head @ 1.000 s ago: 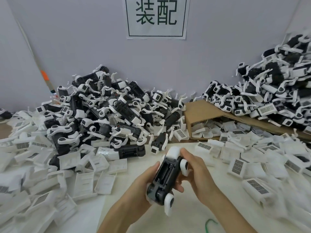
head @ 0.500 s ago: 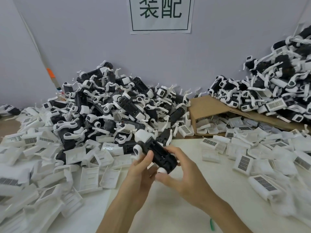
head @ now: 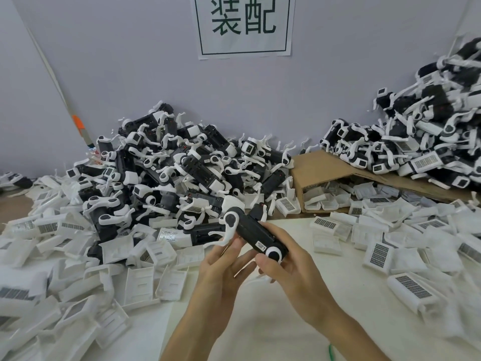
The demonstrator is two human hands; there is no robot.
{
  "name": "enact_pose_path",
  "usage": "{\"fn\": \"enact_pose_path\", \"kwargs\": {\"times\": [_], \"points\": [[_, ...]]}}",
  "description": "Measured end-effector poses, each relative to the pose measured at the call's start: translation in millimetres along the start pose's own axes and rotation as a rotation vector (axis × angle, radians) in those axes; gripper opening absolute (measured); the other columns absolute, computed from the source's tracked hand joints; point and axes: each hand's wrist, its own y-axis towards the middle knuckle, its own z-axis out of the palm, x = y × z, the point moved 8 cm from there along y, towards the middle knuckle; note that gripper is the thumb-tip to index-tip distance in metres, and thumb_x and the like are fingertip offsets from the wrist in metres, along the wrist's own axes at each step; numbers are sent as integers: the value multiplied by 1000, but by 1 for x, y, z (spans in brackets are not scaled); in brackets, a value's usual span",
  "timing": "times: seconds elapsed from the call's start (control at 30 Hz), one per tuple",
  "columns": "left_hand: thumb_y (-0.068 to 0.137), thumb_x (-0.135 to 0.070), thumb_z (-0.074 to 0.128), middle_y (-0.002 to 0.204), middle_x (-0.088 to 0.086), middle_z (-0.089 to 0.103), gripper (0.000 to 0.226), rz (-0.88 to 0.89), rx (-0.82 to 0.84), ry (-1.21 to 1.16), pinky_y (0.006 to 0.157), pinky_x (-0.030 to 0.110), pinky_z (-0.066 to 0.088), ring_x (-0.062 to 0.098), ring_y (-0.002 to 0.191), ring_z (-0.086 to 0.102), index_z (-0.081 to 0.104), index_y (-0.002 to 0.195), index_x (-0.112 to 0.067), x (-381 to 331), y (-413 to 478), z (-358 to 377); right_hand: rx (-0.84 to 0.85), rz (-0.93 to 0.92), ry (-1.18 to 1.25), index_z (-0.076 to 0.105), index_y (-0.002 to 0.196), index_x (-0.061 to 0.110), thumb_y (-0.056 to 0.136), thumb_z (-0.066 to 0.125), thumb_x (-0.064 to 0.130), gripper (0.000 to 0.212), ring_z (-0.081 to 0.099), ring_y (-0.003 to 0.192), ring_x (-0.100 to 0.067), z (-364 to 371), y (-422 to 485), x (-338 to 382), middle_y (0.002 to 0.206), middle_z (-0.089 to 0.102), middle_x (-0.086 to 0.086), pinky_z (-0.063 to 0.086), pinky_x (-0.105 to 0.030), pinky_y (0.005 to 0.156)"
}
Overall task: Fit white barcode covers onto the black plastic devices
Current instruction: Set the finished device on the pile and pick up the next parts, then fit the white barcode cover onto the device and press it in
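Held over table point(head: 260, 321), before heap point(head: 166, 178): black device point(head: 256, 235), underside hidden by fingers. Clasped at lower end by right hand point(head: 283, 267), pinched near white lever by left hand point(head: 223, 267). Rolled label-side up since a second ago.

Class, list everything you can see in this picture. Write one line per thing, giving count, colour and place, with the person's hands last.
held device: one, black with white end parts, above the table, in both hands
device pile: many, black and white, against the wall, centre-left
second device pile: many, black and white, on the cardboard box, right
loose covers: many, white, some barcoded, spread over the table left and right
cardboard box: one, brown, right of centre, covers inside
sign: one, white with green characters, on the wall
table: one, white top, foreground
left hand: one, holds the device's underside
right hand: one, grips the device's near end
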Motion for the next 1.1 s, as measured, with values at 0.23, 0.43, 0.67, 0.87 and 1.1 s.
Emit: {"fn": "enact_pose_path", "kwargs": {"times": [0.23, 0.43, 0.67, 0.87, 1.1], "points": [[80, -43, 73, 130, 28, 62, 84, -88, -78, -36, 105, 55, 45, 42, 126, 57, 43, 141, 7, 5, -8, 2, 2, -38, -282, 46, 139, 57, 84, 66, 54, 59, 60, 111, -5, -1, -2, -5, 122, 59, 23, 44, -11, 85], [88, -46, 60, 128, 15, 68, 56, -26, -26, -35, 100, 50, 48, 28, 119, 65, 64, 130, -9, -1, -7, 6, -4, -93, -262, 52, 135, 57, 77, 76, 47, 64, 60, 113, -6, 10, 0, -11, 124, 57, 23, 47, -15, 85], [79, -53, 64, 126, 11, 70, 60, -62, -69, -92, 66, 29, 58, 26, 117, 66, 69, 125, -16, 0, -6, 6, 8, -119, -229, 65, 125, 48, 89, 62, 61, 39, 58, 122, -4, -8, 8, -7, 130, 59, 24, 49, -23, 96], [71, -43, 75, 104, 8, 76, 50, -123, -153, -6, 42, 17, 44, 14, 83, 72, 75, 111, -14, 8, -7, -7, -189, 415, -970, 54, 137, 33, 94, 64, 41, 44, 41, 137, -15, -103, 6, -56, 146, 46, 10, 35, -35, 109], [70, -41, 76, 108, 9, 76, 57, -139, -147, 49, 62, 26, 52, 21, 98, 73, 69, 117, -9, 8, -7, -5, -312, 329, -690, 65, 85, 25, 96, 62, 26, 11, 66, 88, -12, -96, 6, -48, 84, 70, 11, 48, -29, 78]]}}
